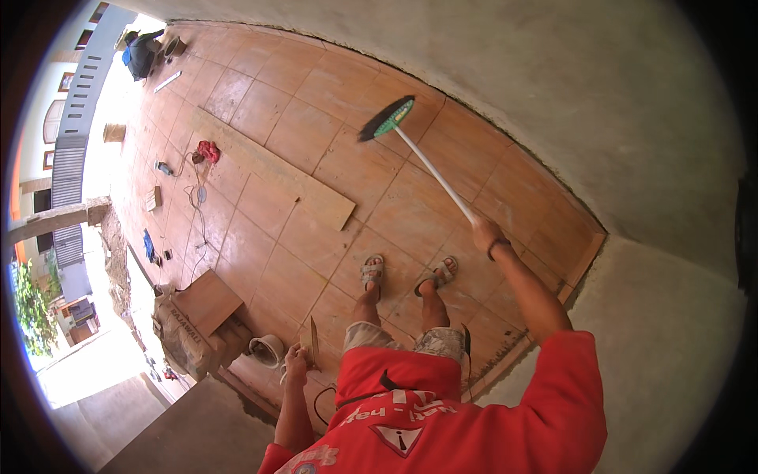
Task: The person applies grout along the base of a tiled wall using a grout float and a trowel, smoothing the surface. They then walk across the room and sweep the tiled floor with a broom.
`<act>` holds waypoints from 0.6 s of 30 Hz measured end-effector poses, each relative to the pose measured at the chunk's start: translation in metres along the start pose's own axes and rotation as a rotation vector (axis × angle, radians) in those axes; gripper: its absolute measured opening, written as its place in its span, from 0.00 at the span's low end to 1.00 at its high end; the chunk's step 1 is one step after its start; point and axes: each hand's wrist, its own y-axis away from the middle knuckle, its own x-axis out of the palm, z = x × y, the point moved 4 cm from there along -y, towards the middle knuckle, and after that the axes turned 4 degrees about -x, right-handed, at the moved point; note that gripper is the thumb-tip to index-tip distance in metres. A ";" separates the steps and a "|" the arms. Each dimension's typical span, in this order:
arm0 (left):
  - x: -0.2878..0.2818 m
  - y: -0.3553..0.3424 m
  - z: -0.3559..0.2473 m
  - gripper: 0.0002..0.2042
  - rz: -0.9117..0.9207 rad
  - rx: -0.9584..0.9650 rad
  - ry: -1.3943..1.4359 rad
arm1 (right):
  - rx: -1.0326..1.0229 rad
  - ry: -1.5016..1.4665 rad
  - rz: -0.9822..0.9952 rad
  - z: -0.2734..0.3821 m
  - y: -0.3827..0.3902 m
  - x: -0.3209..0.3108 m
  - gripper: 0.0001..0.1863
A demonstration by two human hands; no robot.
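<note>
My right hand (pixel 488 233) is closed around the white handle of a broom (pixel 434 171), with the arm stretched forward. The broom's green head and dark bristles rest on the orange floor tiles (pixel 316 87), ahead and near the wall. Low at my left side, my left hand (pixel 295 365) is closed on a thin, flat tan piece (pixel 313 344) seen nearly edge-on; its kind is unclear. Just left of that hand, a pale bucket (pixel 267 351) lies tilted beside a stack of brown sacks (pixel 185 336).
A long board (pixel 276 170) lies ahead of my sandalled feet. Left of it are a red cloth (pixel 208 152), cables, a small power tool (pixel 163 168) and a blue item (pixel 149 246). A loose tile (pixel 208 303) tops the sacks. Another person (pixel 142 55) crouches far left; walls (pixel 553 95) border the right.
</note>
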 end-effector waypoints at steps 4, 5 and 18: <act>-0.036 -0.014 -0.015 0.10 0.018 0.039 -0.012 | 0.295 -0.077 0.126 0.061 -0.086 0.057 0.20; -0.047 -0.022 -0.013 0.10 0.023 0.013 -0.010 | 0.396 -0.072 0.189 0.059 -0.088 0.076 0.19; -0.153 -0.117 -0.009 0.09 0.105 -0.043 0.160 | 0.660 0.013 0.298 0.054 0.352 0.068 0.20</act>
